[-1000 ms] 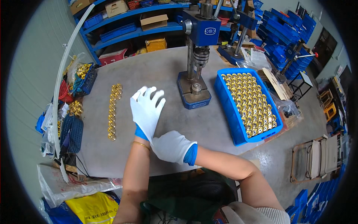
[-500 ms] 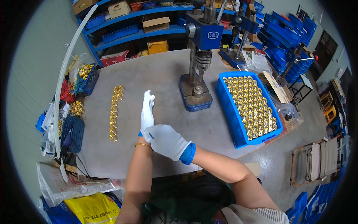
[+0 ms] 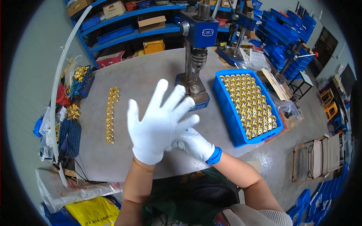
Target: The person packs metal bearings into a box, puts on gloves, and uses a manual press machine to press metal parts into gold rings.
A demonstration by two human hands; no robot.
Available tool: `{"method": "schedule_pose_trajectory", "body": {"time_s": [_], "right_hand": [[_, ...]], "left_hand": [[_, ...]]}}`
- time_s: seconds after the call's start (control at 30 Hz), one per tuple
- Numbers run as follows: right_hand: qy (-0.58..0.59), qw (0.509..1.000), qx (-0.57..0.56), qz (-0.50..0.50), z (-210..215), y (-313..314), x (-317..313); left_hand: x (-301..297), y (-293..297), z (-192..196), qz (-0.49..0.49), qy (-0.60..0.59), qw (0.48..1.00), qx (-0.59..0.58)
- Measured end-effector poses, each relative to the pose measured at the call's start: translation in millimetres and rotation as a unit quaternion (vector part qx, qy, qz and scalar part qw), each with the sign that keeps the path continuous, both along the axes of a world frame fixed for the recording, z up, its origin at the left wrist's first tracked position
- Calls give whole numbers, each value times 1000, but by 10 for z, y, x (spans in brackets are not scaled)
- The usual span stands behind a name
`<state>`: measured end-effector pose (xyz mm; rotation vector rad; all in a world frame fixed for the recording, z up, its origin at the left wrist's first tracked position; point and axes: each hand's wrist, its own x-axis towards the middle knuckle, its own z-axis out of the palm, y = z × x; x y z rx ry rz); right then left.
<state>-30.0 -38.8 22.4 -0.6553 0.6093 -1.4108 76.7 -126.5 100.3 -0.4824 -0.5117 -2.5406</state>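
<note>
Left hand (image 3: pixel 156 124) has turned flat, fingers spread pointing up-right, right hand (image 3: pixel 194 144) beside.

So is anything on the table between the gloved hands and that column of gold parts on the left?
Nothing visible. The left hand and right hand, both in white gloves, are raised above the grey table; the stretch of tabletop between them and the column of gold parts shows bare.
</note>
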Motion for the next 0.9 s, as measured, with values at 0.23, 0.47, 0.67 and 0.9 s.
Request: {"method": "schedule_pose_trajectory", "body": {"time_s": [0.23, 0.47, 0.67, 0.9], "right_hand": [[-51, 997, -19, 57, -16, -8, 55], [15, 1000, 6, 11, 176, 269, 239], [55, 968, 98, 223, 562, 739, 186], [529, 756, -325, -207, 638, 504, 868]], "left_hand": [[213, 473, -112, -184, 43, 981, -32], [369, 608, -364, -175, 59, 975, -125], [229, 821, -302, -183, 67, 966, -168], [-805, 1503, 501, -122, 61, 963, -231]]}}
